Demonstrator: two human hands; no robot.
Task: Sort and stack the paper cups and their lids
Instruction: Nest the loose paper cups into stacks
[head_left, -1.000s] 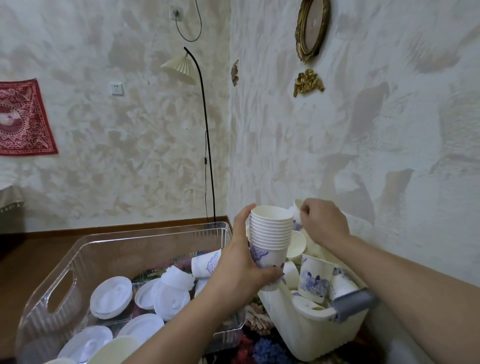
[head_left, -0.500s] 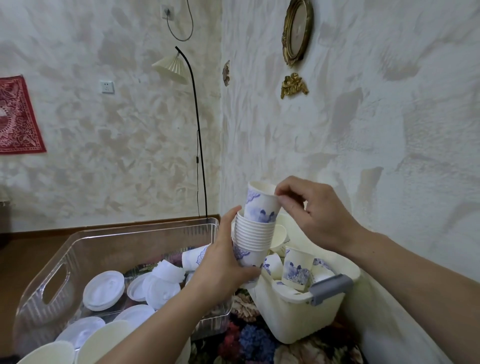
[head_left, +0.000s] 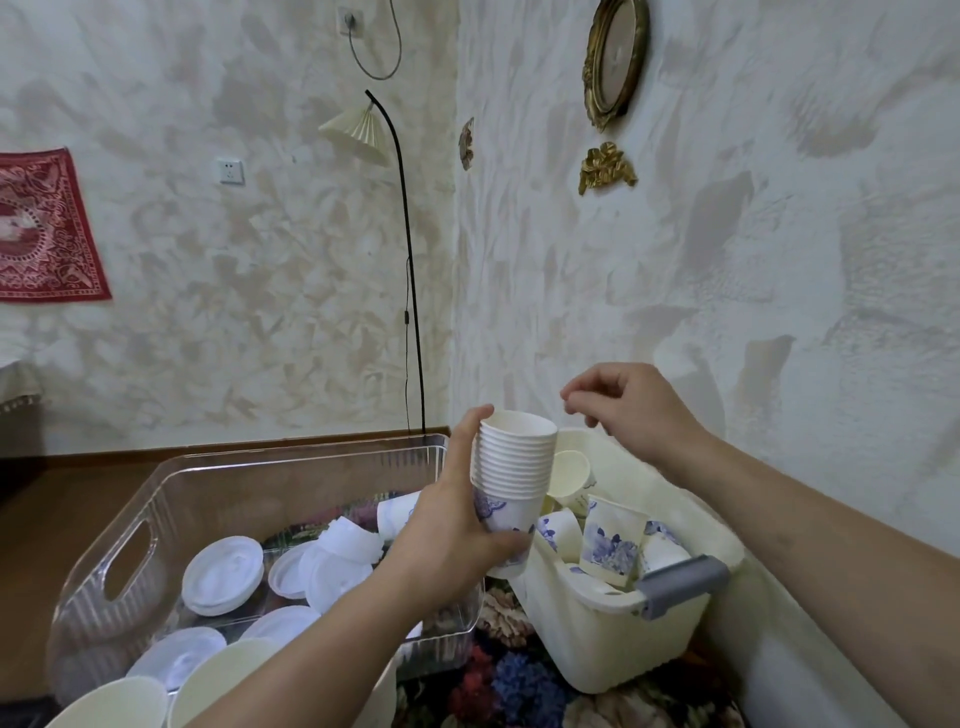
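Many nested cups (head_left: 511, 480) sit gripped in my left hand (head_left: 457, 530), steadied upright above the cream basket (head_left: 613, 623); my right hand (head_left: 631, 410) hovers empty, fingers loosely curled, beside the stack's rim, free for another.

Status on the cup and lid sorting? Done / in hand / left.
Done: a nested stack of cups is built. In hand: the left hand grips that stack; the right hand hovers above it, holding nothing. Left: loose cups in the cream basket and unstacked lids in the clear bin.
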